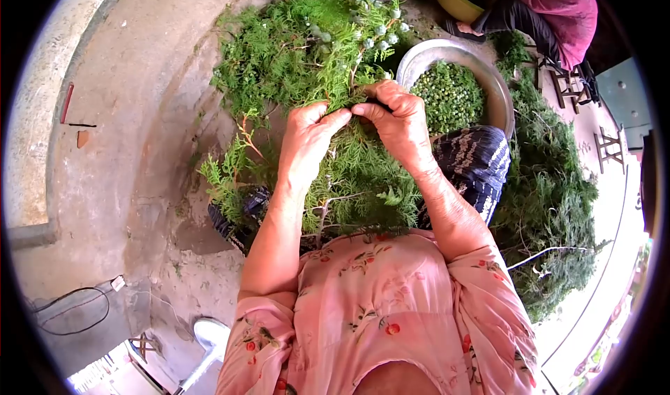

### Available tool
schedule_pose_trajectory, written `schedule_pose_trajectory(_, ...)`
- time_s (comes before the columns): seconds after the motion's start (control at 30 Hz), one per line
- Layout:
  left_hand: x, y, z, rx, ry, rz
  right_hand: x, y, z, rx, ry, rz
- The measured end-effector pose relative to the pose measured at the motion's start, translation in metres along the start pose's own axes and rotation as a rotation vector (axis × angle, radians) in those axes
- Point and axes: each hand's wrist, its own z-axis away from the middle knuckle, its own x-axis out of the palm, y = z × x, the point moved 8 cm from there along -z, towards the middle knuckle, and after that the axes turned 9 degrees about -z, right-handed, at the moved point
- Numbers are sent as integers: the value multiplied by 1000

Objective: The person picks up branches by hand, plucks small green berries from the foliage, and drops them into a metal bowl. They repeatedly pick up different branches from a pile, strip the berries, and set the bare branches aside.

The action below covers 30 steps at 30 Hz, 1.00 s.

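My left hand (304,138) and my right hand (403,124) meet in front of my chest, thumb tips nearly touching. Both are closed in a pinch on a leafy conifer branch (342,63), whose upper end carries several pale blue-green cones (380,35). What lies right between the fingertips is partly hidden. Below my hands, more cut conifer sprays (370,179) with a bare woody stem lie across my lap. Close to my right hand stands a wide metal basin (497,91) holding many small green cones (447,98).
A heap of conifer greenery (265,60) lies ahead on the concrete floor (160,67). Another large pile (544,206) spreads along the right. At the top right sits a person in a magenta top (558,11), beside a yellow-green tub (457,1). A cable (105,311) lies at lower left.
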Motion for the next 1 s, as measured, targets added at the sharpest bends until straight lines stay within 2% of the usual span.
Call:
schedule_pose_trajectory(0.07,7,2,4,-33,-25,335,1,30,16,486,162,-394)
schedule_pose_trajectory(0.13,7,-6,4,-38,-47,315,1,32,17,484,224,-513)
schedule_pose_trajectory(0.2,7,-6,4,-36,-51,241,-4,38,20,578,410,-815)
schedule_pose_trajectory(0.23,7,-3,7,-45,-22,268,-16,36,13,450,403,-715)
schedule_pose_trajectory(0.27,6,-4,6,-44,-25,267,-28,40,11,442,466,-643)
schedule_pose_trajectory(0.33,-4,-8,6,-47,66,303,-44,43,9,506,494,-770)
schedule_pose_trajectory(0.4,-9,-11,4,-6,76,291,-61,48,9,435,549,-922)
schedule_pose_trajectory(0.43,-13,-12,4,-19,97,239,-68,61,12,416,514,-1024)
schedule_pose_trajectory(0.53,-17,-12,3,-31,125,201,-69,76,25,523,529,-1157)
schedule_pose_trajectory(0.6,-18,-10,2,-31,140,228,-63,87,39,665,517,-1161)
schedule_pose_trajectory(0.67,-23,2,0,5,157,169,-61,91,44,723,488,-997)
schedule_pose_trajectory(0.73,-30,-11,-9,13,126,42,-52,90,44,756,493,-1052)
schedule_pose_trajectory(0.77,-29,-5,-12,34,97,37,-46,89,44,797,434,-1100)
schedule_pose_trajectory(0.8,-29,2,-13,55,70,33,-43,91,47,873,524,-1086)
schedule_pose_trajectory(0.87,-27,21,-15,78,57,36,-37,87,45,898,455,-1193)
schedule_pose_trajectory(0.93,-38,8,-27,116,-15,-187,-41,85,47,914,496,-1136)
schedule_pose_trajectory(1.0,-43,19,-31,106,-23,-308,-31,75,43,884,294,-1300)
